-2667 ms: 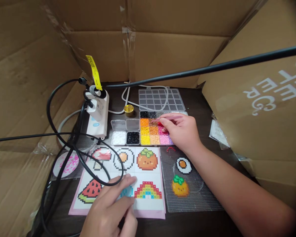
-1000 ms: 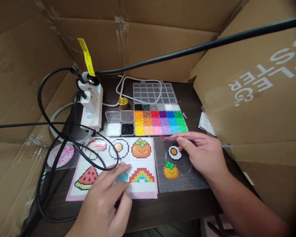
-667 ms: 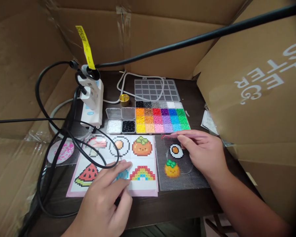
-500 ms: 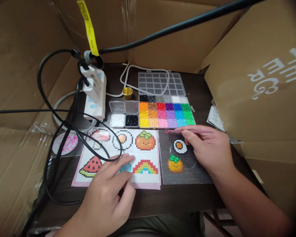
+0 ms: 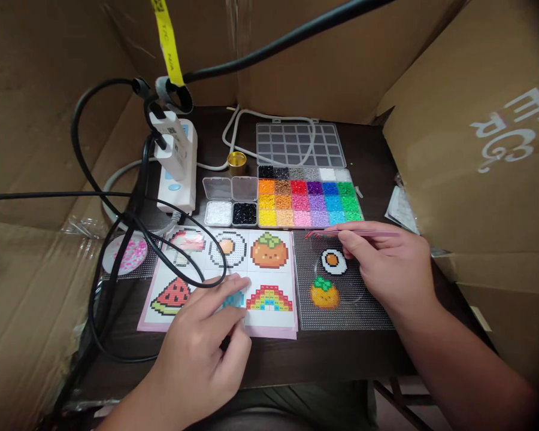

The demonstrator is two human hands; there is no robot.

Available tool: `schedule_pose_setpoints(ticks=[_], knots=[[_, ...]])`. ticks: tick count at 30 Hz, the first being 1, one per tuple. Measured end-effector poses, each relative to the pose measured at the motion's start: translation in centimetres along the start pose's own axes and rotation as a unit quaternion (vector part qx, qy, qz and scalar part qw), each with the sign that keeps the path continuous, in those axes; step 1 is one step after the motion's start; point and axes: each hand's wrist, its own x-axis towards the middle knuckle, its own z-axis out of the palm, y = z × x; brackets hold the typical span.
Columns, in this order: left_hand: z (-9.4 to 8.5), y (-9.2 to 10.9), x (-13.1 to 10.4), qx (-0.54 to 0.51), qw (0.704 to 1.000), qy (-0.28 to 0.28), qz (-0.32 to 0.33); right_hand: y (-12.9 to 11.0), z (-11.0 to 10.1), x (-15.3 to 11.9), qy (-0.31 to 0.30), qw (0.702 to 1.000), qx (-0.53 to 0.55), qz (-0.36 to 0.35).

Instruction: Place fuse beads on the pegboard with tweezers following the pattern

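My right hand (image 5: 388,257) grips pink tweezers (image 5: 363,233), their tips pointing left over the top of a clear pegboard (image 5: 341,320). Close to the tips is a small bit of red beads (image 5: 313,234). On the pegboard lie a fried egg of beads (image 5: 333,261) and, below it, an orange persimmon of beads (image 5: 324,293) with green leaves. My left hand (image 5: 206,335) rests on the printed pattern sheet (image 5: 247,276), fingers stretched out, holding nothing. Its fingers partly cover a blue pattern. The index fingertip is beside the rainbow pattern (image 5: 269,297).
Behind the sheet stands a sorted bead box (image 5: 309,197) with its lid open. Left of it are a small case of white and black beads (image 5: 231,214), a gold tin (image 5: 237,161) and a power strip (image 5: 178,173). Black cables (image 5: 94,197) loop over the left side. Cardboard walls (image 5: 314,66) enclose the table.
The camera view has shifted slightly, moving the scene a little right and up. Both hands keep nearly the same pose, and the tweezers stay near the pegboard's top edge.
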Motion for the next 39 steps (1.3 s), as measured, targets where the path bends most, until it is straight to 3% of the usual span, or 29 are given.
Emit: schedule_pose_setpoints(ticks=[11, 39], knots=[[-0.10, -0.42, -0.07, 0.012, 0.999, -0.002, 0.030, -0.38, 0.08, 0.01, -0.013, 0.999, 0.039, 0.020], [-0.04, -0.48, -0.24, 0.010, 1.000, -0.008, 0.028, -0.14, 0.12, 0.10, -0.026, 0.998, 0.053, 0.005]])
